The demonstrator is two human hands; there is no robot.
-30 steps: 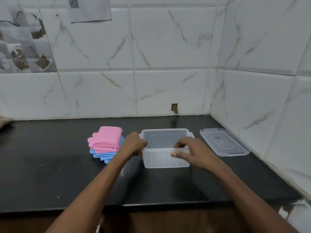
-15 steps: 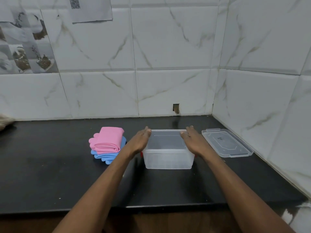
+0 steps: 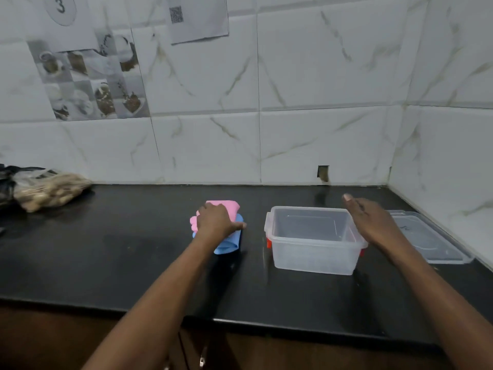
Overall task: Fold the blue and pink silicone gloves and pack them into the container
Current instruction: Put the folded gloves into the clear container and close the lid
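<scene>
The folded pink glove (image 3: 231,206) lies stacked on the folded blue glove (image 3: 226,245) on the black counter (image 3: 120,249), left of the container. My left hand (image 3: 214,221) grips the stack from above, thumb on its right side, covering most of it. The clear plastic container (image 3: 312,249), with red clips and nothing inside, stands to the right. My right hand (image 3: 370,221) hovers over the container's right rim with its fingers straight, holding nothing.
The clear lid (image 3: 426,239) lies flat to the right of the container, near the tiled corner wall. A plastic bag of brownish items (image 3: 48,190) sits at the far left against the back wall. The counter's front edge runs across the bottom.
My left hand left the container's left side and moved onto the glove stack, now gripping it. My right hand lifted off the container's rim. The camera turned left.
</scene>
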